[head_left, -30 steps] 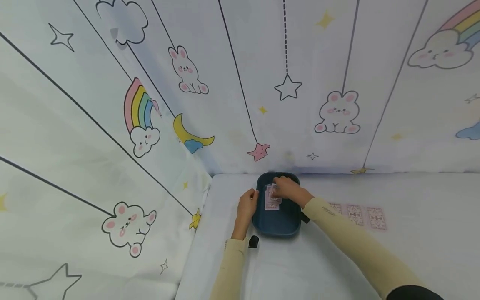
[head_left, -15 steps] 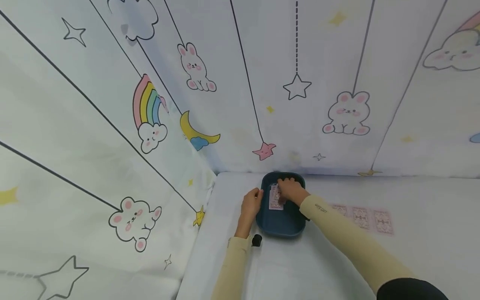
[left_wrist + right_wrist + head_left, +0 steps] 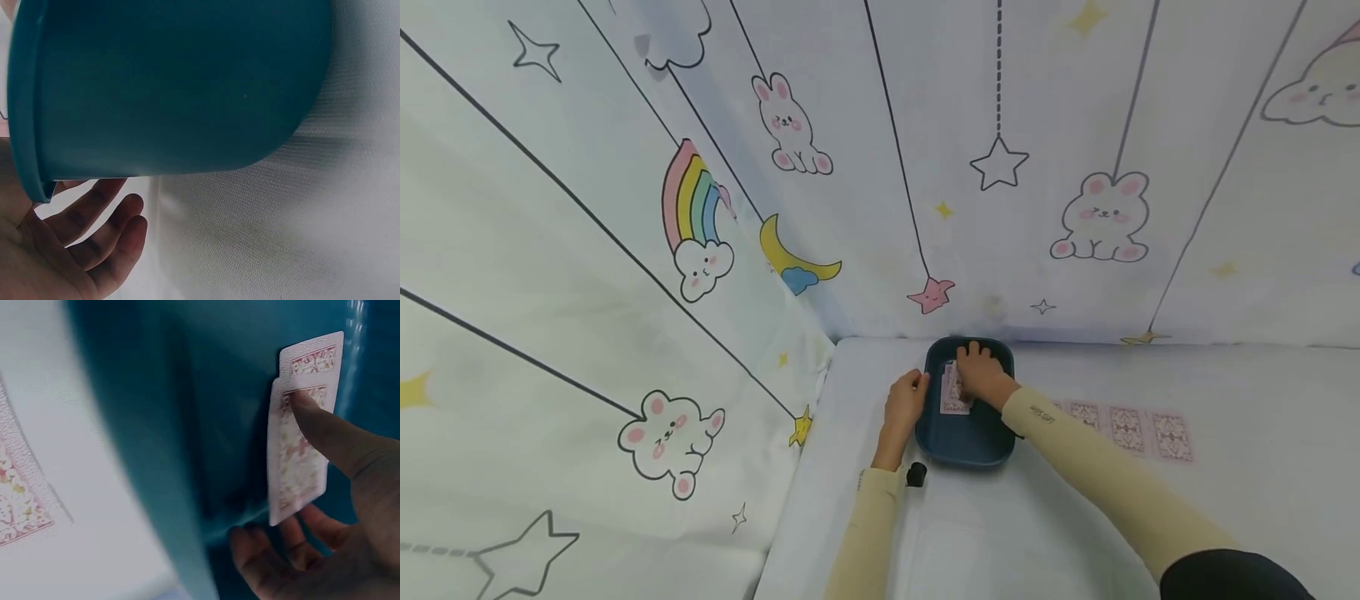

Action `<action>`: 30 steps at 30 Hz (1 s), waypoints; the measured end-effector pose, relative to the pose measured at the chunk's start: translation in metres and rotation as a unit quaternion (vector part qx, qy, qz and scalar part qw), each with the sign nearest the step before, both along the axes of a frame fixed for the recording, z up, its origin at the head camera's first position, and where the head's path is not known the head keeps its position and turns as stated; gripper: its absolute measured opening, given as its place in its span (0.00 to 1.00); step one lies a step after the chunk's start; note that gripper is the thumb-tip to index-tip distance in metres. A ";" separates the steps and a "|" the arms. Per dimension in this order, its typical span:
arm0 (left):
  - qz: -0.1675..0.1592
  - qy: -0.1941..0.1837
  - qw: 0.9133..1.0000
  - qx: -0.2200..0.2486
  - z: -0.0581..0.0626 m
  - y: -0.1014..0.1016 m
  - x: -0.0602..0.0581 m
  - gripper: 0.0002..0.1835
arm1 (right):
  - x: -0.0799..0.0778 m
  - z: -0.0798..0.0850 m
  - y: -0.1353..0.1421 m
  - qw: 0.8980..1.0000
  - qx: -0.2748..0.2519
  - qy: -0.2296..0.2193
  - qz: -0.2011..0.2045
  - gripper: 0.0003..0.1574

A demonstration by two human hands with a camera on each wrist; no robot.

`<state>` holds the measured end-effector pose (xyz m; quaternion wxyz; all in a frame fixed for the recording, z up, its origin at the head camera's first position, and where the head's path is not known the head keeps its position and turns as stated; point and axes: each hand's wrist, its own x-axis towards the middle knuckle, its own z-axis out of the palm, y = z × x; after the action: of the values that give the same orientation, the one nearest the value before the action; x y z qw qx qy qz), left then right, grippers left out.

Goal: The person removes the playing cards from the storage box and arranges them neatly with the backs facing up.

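Note:
A deep blue-green plastic basin [image 3: 966, 454] stands on the white tabletop near the back wall. My left hand [image 3: 905, 408] grips its left rim; in the left wrist view its fingers [image 3: 128, 240] curl loosely outside below the rim. Inside the basin my right hand [image 3: 983, 375] holds a playing card [image 3: 300, 450], its back patterned in red and white. The thumb [image 3: 325, 428] lies on the card's back, and the other fingertips are at its opposite edge. Another card [image 3: 312, 353] shows from behind it, overlapped. In the head view a card [image 3: 953, 402] lies in the basin, partly covered by this hand.
Right of the basin a row of several cards, back up, lies on the table, including one card at its right end [image 3: 1172, 437]; the right sleeve [image 3: 1075, 450] crosses before part of it. A cartoon-printed wall cloth [image 3: 865, 192] rises right behind the basin.
The right hand has shifted slightly to the right over the cards in the basin, and its fingers have drawn together. The left hand stays at the rim. The head view has swung slightly.

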<state>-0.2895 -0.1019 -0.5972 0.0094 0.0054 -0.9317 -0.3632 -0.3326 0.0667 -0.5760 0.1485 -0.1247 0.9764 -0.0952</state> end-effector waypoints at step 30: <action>0.001 0.003 1.000 -0.014 -0.002 0.003 0.002 0.17 | 0.016 0.026 0.056 0.915 -0.383 -0.121 -0.040 0.21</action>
<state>-0.2872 -0.0991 -0.5988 0.0127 0.0054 -0.9368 -0.3497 -0.3168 0.1224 -0.5504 0.2027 -0.1207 0.8437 -0.4821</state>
